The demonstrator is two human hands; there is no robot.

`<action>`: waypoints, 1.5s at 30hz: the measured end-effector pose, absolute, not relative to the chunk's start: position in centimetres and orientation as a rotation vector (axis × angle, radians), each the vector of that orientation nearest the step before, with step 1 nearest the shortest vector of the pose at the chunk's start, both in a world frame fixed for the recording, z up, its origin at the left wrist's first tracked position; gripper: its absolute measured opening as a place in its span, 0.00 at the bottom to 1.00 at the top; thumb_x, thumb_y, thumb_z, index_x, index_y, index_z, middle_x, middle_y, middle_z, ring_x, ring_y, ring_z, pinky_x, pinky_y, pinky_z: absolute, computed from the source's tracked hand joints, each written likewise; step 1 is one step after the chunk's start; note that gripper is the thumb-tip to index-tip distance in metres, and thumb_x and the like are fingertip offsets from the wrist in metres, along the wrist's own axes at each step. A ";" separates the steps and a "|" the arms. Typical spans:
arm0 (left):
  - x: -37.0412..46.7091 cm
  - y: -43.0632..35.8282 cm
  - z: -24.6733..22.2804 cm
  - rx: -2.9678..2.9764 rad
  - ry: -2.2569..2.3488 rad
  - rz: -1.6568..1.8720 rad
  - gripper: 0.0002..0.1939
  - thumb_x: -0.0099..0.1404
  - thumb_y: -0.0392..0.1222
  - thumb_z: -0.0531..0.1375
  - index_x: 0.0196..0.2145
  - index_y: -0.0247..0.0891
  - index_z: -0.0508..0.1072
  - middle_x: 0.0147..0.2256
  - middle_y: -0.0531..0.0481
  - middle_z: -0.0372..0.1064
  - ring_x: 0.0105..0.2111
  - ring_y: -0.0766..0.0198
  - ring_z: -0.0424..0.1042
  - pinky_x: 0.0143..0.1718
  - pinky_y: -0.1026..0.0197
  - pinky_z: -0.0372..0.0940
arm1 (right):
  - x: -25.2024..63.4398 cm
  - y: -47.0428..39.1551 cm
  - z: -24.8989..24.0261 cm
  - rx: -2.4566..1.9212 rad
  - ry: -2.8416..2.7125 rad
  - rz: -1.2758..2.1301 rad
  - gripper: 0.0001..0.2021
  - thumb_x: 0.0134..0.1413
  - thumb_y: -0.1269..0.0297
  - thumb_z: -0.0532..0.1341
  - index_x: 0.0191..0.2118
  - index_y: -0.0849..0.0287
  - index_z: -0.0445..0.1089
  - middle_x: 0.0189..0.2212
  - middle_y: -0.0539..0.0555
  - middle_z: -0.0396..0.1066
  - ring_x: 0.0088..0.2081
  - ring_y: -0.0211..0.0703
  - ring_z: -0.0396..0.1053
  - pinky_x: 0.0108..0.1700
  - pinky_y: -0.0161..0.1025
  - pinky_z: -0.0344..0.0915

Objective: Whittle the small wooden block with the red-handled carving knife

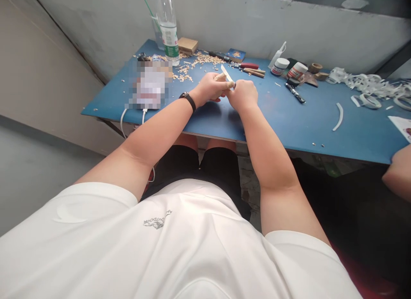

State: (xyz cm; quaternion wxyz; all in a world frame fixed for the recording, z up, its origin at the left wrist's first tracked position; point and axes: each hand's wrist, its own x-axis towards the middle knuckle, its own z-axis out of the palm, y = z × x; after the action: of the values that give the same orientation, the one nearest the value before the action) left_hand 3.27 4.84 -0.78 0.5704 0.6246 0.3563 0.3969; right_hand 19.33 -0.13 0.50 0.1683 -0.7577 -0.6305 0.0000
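Observation:
Above the blue table [272,119], both hands meet near its front middle. My right hand [244,95] is closed round the handle of a carving knife [226,74], its pale blade pointing up and away to the left. My left hand [205,88], with a black watch at the wrist, is closed on a small pale wooden piece [220,77] beside the blade. Fingers hide most of that piece and the knife's handle. A tan covering shows on the left thumb, close to the blade.
Wood chips [208,59] lie behind my hands, near a water bottle [169,37] and a wooden block [188,45]. Tools with red handles [248,66], paint jars [280,66] and curled white strips [362,85] stand or lie rightward. Another person's arm [398,172] is at the right edge.

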 end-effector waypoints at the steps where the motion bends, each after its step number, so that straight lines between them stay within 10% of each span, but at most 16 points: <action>1: 3.3 4.8 -0.8 1.431 0.840 0.932 0.26 0.67 0.51 0.89 0.33 0.44 0.76 0.29 0.51 0.79 0.32 0.62 0.77 0.34 0.59 0.67 | 19.3 -0.1 0.5 -2.151 -1.780 -0.015 0.25 0.89 0.47 0.62 0.63 0.62 0.89 0.58 0.76 0.89 0.64 0.76 0.87 0.61 0.61 0.80; 8: 2.5 4.3 -0.5 1.429 0.755 0.842 0.15 0.84 0.41 0.78 0.39 0.40 0.80 0.35 0.51 0.80 0.34 0.64 0.77 0.40 0.55 0.71 | 19.3 -1.1 1.5 -1.984 -2.003 0.092 0.18 0.83 0.56 0.65 0.60 0.55 0.92 0.59 0.69 0.92 0.64 0.71 0.86 0.61 0.54 0.80; 23: 3.7 4.0 -1.8 1.480 0.912 0.956 0.25 0.68 0.48 0.88 0.34 0.43 0.76 0.26 0.53 0.73 0.34 0.60 0.79 0.43 0.58 0.74 | 19.2 1.0 -1.4 -2.097 -1.806 -0.004 0.22 0.86 0.49 0.64 0.64 0.56 0.92 0.53 0.71 0.90 0.62 0.82 0.89 0.60 0.68 0.84; 36: 2.0 3.7 -1.0 1.637 0.778 0.802 0.18 0.85 0.40 0.72 0.35 0.41 0.76 0.33 0.51 0.77 0.31 0.62 0.80 0.34 0.57 0.72 | 19.5 -1.4 1.2 -2.031 -2.064 0.025 0.17 0.79 0.58 0.68 0.60 0.54 0.93 0.57 0.69 0.92 0.66 0.77 0.86 0.67 0.62 0.81; 45: 3.9 3.8 -1.4 1.524 0.988 0.938 0.23 0.72 0.48 0.87 0.35 0.42 0.78 0.35 0.49 0.82 0.33 0.60 0.79 0.39 0.56 0.72 | 20.0 1.5 -1.7 -2.115 -1.820 -0.012 0.26 0.89 0.46 0.61 0.60 0.58 0.92 0.52 0.71 0.89 0.64 0.83 0.88 0.60 0.68 0.83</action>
State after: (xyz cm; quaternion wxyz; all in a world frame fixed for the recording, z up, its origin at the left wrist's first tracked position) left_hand 3.85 3.85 -1.41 0.5215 0.6361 0.4123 0.3916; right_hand 20.04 1.47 -1.66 0.1748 -0.7463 -0.6422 -0.0043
